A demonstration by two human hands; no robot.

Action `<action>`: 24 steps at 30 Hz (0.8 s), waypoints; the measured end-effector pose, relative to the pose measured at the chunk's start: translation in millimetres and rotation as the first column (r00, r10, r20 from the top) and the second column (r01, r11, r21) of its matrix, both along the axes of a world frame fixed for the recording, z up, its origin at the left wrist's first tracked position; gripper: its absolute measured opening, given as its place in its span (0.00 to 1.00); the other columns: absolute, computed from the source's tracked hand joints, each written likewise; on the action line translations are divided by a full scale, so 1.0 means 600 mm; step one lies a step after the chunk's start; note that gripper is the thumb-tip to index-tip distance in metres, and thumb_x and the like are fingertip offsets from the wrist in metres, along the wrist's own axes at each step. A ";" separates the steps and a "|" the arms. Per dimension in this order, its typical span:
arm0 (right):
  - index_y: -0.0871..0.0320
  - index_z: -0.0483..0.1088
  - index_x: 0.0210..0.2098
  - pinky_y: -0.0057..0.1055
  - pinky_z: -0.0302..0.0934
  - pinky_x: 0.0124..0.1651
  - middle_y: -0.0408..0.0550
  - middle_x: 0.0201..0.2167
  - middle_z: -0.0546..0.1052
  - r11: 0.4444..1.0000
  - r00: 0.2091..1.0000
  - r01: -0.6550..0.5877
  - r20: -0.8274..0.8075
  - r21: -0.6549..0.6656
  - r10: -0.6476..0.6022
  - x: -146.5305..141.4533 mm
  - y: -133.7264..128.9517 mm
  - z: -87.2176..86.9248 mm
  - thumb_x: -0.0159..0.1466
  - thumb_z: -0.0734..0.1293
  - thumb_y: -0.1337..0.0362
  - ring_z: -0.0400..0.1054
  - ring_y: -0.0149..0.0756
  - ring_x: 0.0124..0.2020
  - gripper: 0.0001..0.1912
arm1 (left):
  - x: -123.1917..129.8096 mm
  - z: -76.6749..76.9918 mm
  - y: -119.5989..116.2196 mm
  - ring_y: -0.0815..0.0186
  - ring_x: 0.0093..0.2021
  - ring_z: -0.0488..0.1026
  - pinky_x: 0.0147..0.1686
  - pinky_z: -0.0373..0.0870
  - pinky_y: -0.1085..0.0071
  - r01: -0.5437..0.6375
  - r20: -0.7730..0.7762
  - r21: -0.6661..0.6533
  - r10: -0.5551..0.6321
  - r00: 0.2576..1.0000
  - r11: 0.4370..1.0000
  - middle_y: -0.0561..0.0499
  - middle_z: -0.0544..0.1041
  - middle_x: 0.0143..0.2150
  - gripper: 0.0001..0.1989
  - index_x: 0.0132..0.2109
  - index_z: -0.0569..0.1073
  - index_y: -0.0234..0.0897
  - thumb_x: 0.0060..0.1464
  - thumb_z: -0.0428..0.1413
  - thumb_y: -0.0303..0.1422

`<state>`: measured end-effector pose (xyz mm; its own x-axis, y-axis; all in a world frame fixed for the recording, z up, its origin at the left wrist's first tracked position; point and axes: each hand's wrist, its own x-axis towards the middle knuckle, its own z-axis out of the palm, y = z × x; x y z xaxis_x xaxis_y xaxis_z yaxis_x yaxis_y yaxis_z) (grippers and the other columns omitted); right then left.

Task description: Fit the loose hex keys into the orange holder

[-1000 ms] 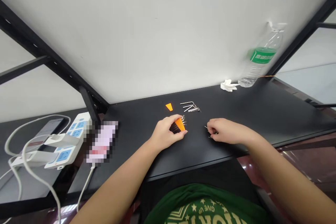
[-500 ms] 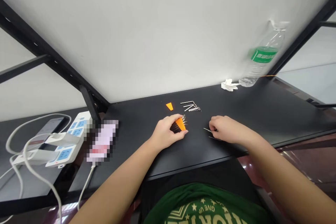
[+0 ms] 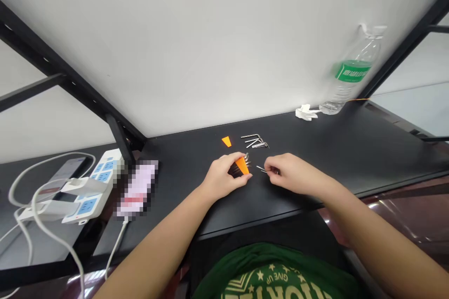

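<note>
Between its thumb and fingers, my left hand [image 3: 224, 175] grips an orange holder [image 3: 242, 165] with several thin metal pieces in it. Just to the right, my right hand [image 3: 286, 172] is closed on thin metal keys [image 3: 261, 168], whose ends stick out toward the holder without touching it. Behind my hands lie several L-shaped metal keys [image 3: 258, 142] on the black table. A second orange piece [image 3: 226, 141] lies flat to the left of those keys.
On the left are a white power strip [image 3: 101, 177] with plugs and cables, a phone [image 3: 72, 168] and a blurred pinkish phone [image 3: 138, 188]. A clear bottle [image 3: 354, 72] with a green label and a crumpled tissue [image 3: 306, 112] stand against the wall, on the black table [image 3: 351, 149].
My right hand has moved left toward the orange holder, with thin metal keys in its fingers. My left hand has hardly moved.
</note>
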<state>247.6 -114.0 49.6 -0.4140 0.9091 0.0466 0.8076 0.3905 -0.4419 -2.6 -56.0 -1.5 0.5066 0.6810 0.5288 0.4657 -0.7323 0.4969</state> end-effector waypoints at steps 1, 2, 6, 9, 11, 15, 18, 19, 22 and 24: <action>0.56 0.69 0.31 0.26 0.52 0.33 0.41 0.28 0.75 0.999 0.999 -0.024 -0.021 0.023 0.025 -0.008 -0.001 0.001 0.62 0.63 0.70 0.64 0.29 0.29 0.05 | 0.000 0.000 0.000 0.61 0.44 0.80 0.46 0.77 0.65 0.004 0.007 -0.001 -0.004 1.000 1.000 0.49 0.82 0.49 0.25 0.56 0.73 0.42 0.51 0.66 0.40; 0.56 0.69 0.31 0.26 0.52 0.34 0.41 0.28 0.75 0.998 0.998 -0.043 -0.034 0.050 0.045 -0.016 -0.002 0.001 0.63 0.63 0.70 0.64 0.28 0.29 0.05 | 0.000 0.000 -0.001 0.61 0.44 0.80 0.46 0.77 0.65 0.005 0.015 0.000 -0.005 1.000 1.000 0.49 0.82 0.49 0.25 0.55 0.73 0.42 0.51 0.66 0.40; 0.57 0.72 0.35 0.27 0.56 0.38 0.44 0.32 0.76 0.984 0.996 -0.061 -0.052 0.166 0.070 -0.028 -0.001 -0.009 0.67 0.62 0.68 0.66 0.30 0.32 0.07 | -0.001 0.003 -0.003 0.62 0.43 0.80 0.46 0.77 0.66 -0.006 0.048 0.018 0.005 0.999 1.000 0.49 0.82 0.48 0.24 0.54 0.73 0.41 0.51 0.66 0.38; 0.57 0.73 0.40 0.29 0.59 0.41 0.46 0.36 0.76 0.974 0.995 -0.051 -0.068 0.223 0.068 -0.024 0.002 -0.018 0.70 0.61 0.66 0.69 0.32 0.36 0.09 | -0.001 0.005 -0.004 0.62 0.43 0.80 0.46 0.77 0.66 -0.003 0.041 0.017 0.003 0.999 1.000 0.49 0.82 0.48 0.24 0.55 0.73 0.41 0.51 0.66 0.39; 0.57 0.74 0.41 0.29 0.59 0.41 0.47 0.36 0.76 0.967 0.997 -0.048 -0.044 0.249 0.060 -0.022 0.004 -0.020 0.72 0.59 0.64 0.69 0.32 0.37 0.11 | 0.000 0.004 -0.004 0.61 0.44 0.80 0.46 0.77 0.66 0.003 0.036 0.019 -0.003 0.999 1.000 0.49 0.82 0.48 0.25 0.55 0.73 0.41 0.51 0.66 0.40; 0.57 0.75 0.40 0.28 0.55 0.36 0.48 0.36 0.74 0.947 0.996 -0.075 0.077 0.313 0.053 -0.023 0.000 -0.021 0.73 0.58 0.65 0.65 0.30 0.33 0.14 | 0.001 0.002 -0.004 0.62 0.43 0.80 0.46 0.77 0.66 0.007 0.039 0.027 -0.008 0.999 1.000 0.48 0.82 0.48 0.24 0.55 0.73 0.41 0.51 0.66 0.40; 0.58 0.74 0.38 0.28 0.47 0.30 0.47 0.35 0.71 0.915 0.977 -0.126 0.206 0.382 0.049 -0.029 -0.005 -0.016 0.71 0.57 0.70 0.58 0.28 0.28 0.13 | 0.000 0.002 -0.005 0.62 0.41 0.80 0.43 0.77 0.67 -0.002 0.028 0.030 0.002 1.000 1.000 0.49 0.82 0.46 0.24 0.54 0.74 0.40 0.51 0.66 0.39; 0.58 0.73 0.38 0.29 0.44 0.29 0.47 0.34 0.70 0.901 0.969 -0.153 0.241 0.406 0.056 -0.032 -0.005 -0.013 0.70 0.57 0.71 0.55 0.28 0.27 0.13 | 0.000 0.002 -0.005 0.63 0.40 0.80 0.42 0.77 0.68 -0.007 0.021 0.033 0.007 1.000 0.999 0.49 0.82 0.45 0.24 0.54 0.74 0.40 0.51 0.66 0.39; 0.59 0.72 0.36 0.29 0.42 0.29 0.47 0.34 0.68 0.852 0.949 -0.244 0.294 0.464 0.112 -0.038 -0.001 -0.001 0.68 0.58 0.73 0.52 0.28 0.27 0.11 | 0.001 0.002 -0.006 0.63 0.37 0.79 0.40 0.76 0.68 -0.005 -0.004 0.049 0.005 1.000 0.999 0.50 0.82 0.42 0.23 0.54 0.74 0.40 0.50 0.66 0.38; 0.59 0.71 0.35 0.28 0.42 0.29 0.47 0.35 0.68 0.821 0.940 -0.292 0.303 0.490 0.154 -0.039 0.007 0.004 0.68 0.59 0.73 0.52 0.28 0.28 0.11 | 0.001 0.001 -0.006 0.63 0.38 0.79 0.40 0.76 0.68 -0.003 0.003 0.043 0.003 1.000 0.999 0.50 0.82 0.42 0.23 0.53 0.74 0.40 0.50 0.66 0.38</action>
<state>224.0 -109.5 52.3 -0.6632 0.6570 0.3584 0.7220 0.6877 0.0753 -1.9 -59.5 -0.8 0.5028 0.6593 0.5590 0.4665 -0.7514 0.4667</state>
